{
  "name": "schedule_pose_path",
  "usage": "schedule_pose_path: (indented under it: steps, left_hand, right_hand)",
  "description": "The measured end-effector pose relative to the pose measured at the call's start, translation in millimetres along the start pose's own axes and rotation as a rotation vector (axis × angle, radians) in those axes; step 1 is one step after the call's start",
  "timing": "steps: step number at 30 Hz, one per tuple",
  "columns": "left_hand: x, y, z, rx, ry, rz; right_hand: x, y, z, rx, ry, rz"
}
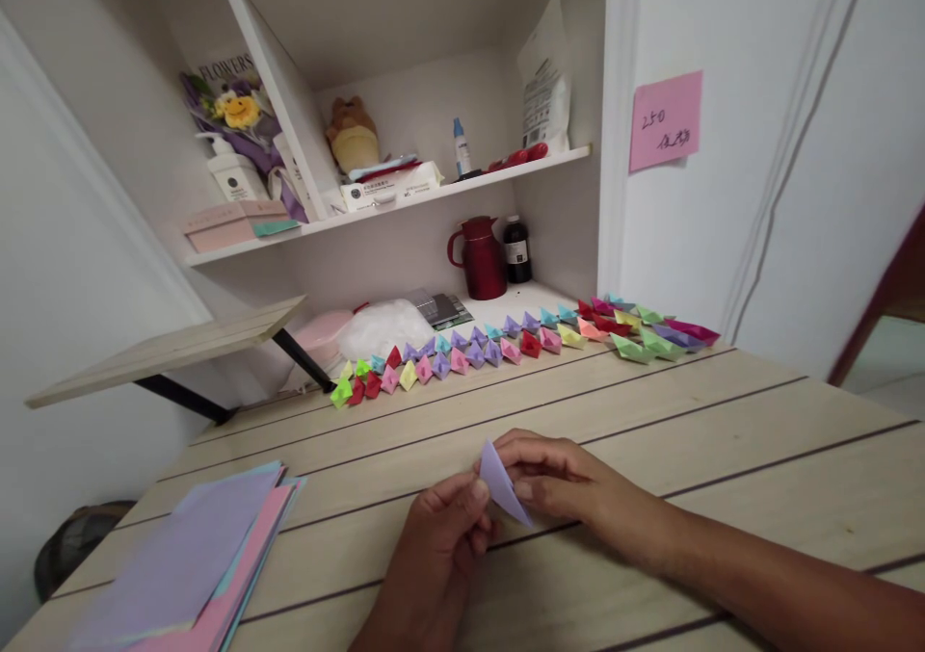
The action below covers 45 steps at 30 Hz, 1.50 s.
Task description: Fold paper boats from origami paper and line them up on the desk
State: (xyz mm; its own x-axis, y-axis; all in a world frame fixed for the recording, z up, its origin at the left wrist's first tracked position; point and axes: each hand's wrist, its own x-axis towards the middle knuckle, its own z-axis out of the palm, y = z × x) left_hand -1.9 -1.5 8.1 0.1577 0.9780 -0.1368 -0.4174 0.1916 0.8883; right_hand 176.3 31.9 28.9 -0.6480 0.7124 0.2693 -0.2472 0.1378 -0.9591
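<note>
A folded piece of lavender paper is held up between both hands above the wooden table. My left hand pinches its left side, with the thumb on the near face. On the other side, my right hand grips the paper with thumb and fingers, some fingertips hidden behind it. Beyond the hands stand rows of small folded paper boats in many colours. To the left lies a stack of coloured paper sheets, lavender on top with pink and blue beneath.
A small wooden shelf on black brackets stands at the table's left back. Behind the boats, a red jug, a dark bottle and a white plastic bag sit in the cabinet. A pink note is on the wall.
</note>
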Motion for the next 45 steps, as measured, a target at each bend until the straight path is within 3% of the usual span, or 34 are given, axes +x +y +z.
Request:
schedule_pose_path:
  steps: [5, 11, 15, 23, 26, 32, 38, 45]
  left_hand:
    - [-2, 1, -1, 0.063, 0.013, -0.004]
    - [2, 1, 0, 0.401, 0.084, 0.066]
    - [5, -5, 0, 0.386, 0.182, 0.108]
    - [19, -19, -8, 0.326, 0.219, 0.266]
    - [15, -17, -3, 0.296, 0.196, 0.213]
    - [-7, -5, 14, -0.015, -0.055, -0.064]
    - [-10, -8, 17, -0.130, -0.019, -0.073]
    - [-7, -12, 16, -0.068, 0.090, -0.019]
  right_hand:
    - [1, 1, -1, -0.079, 0.020, 0.009]
    - [-1, 3, 3, -0.419, 0.154, -0.018]
    - [-1, 6, 2, -0.385, 0.202, 0.053]
    - [1, 9, 1, -0.396, 0.186, 0.031]
    - [1, 10, 4, -0.471, 0.222, -0.010]
    - [-3, 9, 5, -0.589, 0.226, -0.169]
    - [-5, 11, 4, -0.651, 0.240, -0.216]
    - [-6, 14, 8, -0.686, 0.266, -0.192]
